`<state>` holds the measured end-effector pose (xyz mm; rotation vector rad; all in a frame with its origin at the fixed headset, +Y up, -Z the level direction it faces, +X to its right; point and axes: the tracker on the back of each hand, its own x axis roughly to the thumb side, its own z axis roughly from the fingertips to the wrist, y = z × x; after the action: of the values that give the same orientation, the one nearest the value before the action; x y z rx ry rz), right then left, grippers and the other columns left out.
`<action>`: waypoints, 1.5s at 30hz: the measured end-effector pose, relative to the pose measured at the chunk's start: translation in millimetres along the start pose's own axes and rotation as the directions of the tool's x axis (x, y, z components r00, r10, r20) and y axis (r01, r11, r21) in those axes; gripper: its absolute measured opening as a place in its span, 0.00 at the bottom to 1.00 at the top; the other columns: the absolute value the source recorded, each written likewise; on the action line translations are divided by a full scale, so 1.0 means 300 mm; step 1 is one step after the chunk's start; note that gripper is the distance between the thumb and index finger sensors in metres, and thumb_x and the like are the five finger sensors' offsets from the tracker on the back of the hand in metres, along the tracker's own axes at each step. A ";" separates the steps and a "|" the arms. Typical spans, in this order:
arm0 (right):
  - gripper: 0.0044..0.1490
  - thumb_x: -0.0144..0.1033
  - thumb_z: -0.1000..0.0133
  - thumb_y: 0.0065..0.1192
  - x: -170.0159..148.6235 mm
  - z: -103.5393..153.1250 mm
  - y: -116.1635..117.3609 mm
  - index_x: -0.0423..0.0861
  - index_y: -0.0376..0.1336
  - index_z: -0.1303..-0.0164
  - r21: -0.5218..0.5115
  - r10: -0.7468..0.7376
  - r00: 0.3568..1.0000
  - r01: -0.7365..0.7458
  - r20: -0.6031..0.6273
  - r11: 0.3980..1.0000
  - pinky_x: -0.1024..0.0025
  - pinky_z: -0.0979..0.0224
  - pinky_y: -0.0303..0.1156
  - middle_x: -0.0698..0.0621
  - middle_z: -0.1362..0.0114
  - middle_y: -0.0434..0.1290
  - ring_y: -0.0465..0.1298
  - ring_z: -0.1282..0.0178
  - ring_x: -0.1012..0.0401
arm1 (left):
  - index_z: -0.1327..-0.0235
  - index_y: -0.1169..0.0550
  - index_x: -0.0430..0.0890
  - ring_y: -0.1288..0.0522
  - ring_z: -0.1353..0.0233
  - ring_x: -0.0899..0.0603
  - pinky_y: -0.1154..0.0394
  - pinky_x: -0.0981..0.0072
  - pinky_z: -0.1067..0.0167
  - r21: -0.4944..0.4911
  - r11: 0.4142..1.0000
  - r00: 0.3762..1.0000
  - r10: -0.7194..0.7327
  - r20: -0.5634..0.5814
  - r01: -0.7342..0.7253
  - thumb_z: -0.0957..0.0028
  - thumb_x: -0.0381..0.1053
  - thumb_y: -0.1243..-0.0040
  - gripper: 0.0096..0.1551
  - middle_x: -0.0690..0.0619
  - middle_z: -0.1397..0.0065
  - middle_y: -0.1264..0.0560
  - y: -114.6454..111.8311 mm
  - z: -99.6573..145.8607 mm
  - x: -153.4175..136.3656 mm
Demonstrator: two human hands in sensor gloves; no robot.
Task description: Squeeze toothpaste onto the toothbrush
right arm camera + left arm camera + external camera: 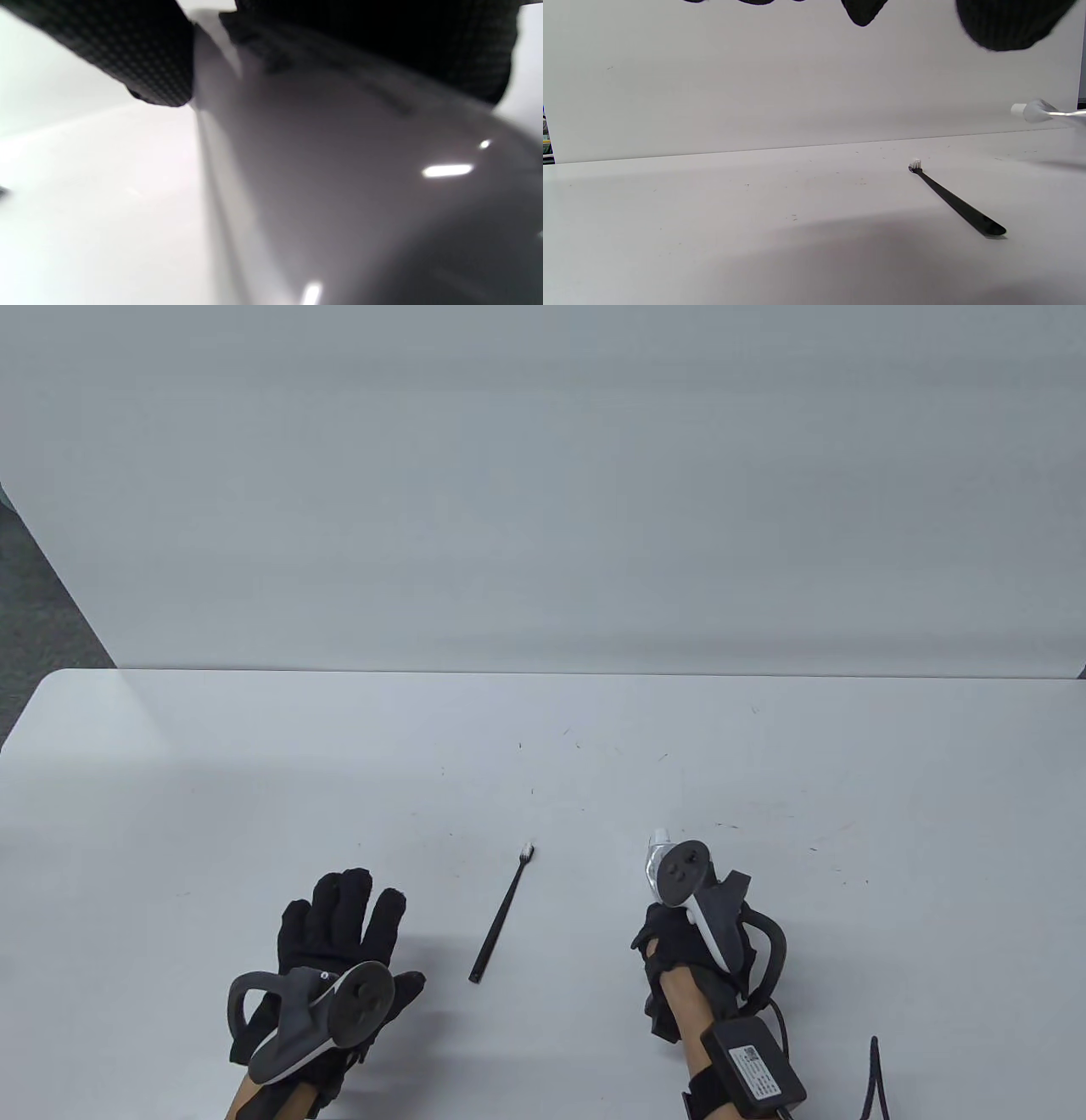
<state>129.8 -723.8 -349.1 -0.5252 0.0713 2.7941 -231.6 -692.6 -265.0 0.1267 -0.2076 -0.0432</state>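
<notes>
Nearest the bottom edge of the table view, the left hand in its black sensor glove lies flat, fingers spread and extended, holding nothing; the left wrist view confirms this, with only the fingertips hanging in from the top edge above bare surface. The right hand, at about the same depth on the opposite side, grips the white plastic toothpaste tube, whose capped end projects forward past the tracker. In the right wrist view the glossy tube body fills most of the frame, with gloved fingers wrapped against it, so the grip is closed on the tube. Between the two hands, touching neither, the slim black toothbrush with white bristles lies on the white table, handle end toward the person and bristle head pointing away. The left wrist view shows the tube's nozzle end raised above the table and well apart from the bristles. No paste is discernible on the bristles at this resolution. Judged status: the tube is in hand; the toothbrush is not yet picked up. Whether the cap is fitted cannot be determined. Remaining steps are presumably to lift or steady the toothbrush, bring the nozzle to the bristles and squeeze.
</notes>
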 end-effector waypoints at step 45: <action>0.31 0.43 0.54 0.71 0.168 0.535 -0.028 0.34 0.67 0.51 -0.502 0.406 0.433 0.131 0.805 0.855 0.49 0.59 0.82 0.38 0.37 0.69 0.81 0.55 0.46 | 0.38 0.28 0.50 0.18 0.48 0.37 0.24 0.39 0.47 -0.018 0.571 0.558 0.809 0.185 -0.821 0.50 0.59 0.51 0.28 0.45 0.44 0.19 -0.039 0.005 0.085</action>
<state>31.6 -685.2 -217.9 1.0265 -0.9111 2.8185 -207.4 -705.8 -259.8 0.0851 -0.4330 0.9137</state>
